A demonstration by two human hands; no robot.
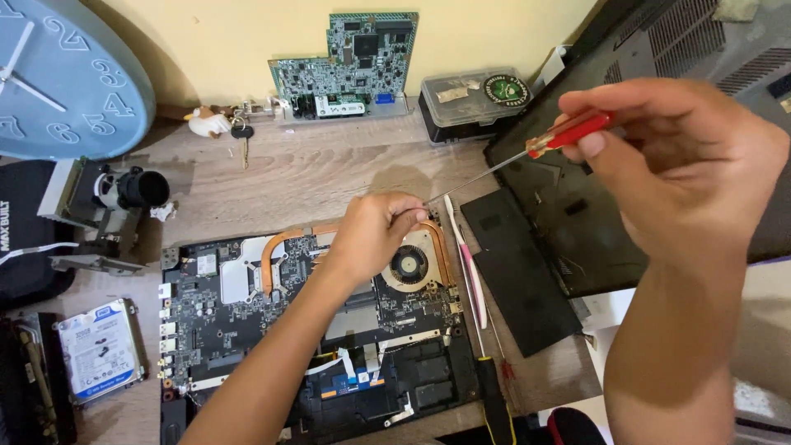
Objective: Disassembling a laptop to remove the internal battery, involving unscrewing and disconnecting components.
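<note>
An opened laptop base (247, 330) lies on the wooden table, showing its motherboard, copper heat pipes and a round cooling fan (409, 265). My right hand (676, 165) is raised and holds a screwdriver with a red handle (568, 132); its thin shaft slants down to the left. My left hand (375, 231) rests over the board beside the fan, fingers pinched at the shaft's tip. Whether a screw sits between the fingers is hidden.
The laptop's black bottom cover (577, 198) lies at the right, with a flat black battery (515, 268) beside it. A pink toothbrush (470, 264) and a second screwdriver (494, 395) lie by the laptop. A hard drive (99, 350), wall clock (66, 74), circuit board (354, 62) and clear-lidded box (470, 99) surround it.
</note>
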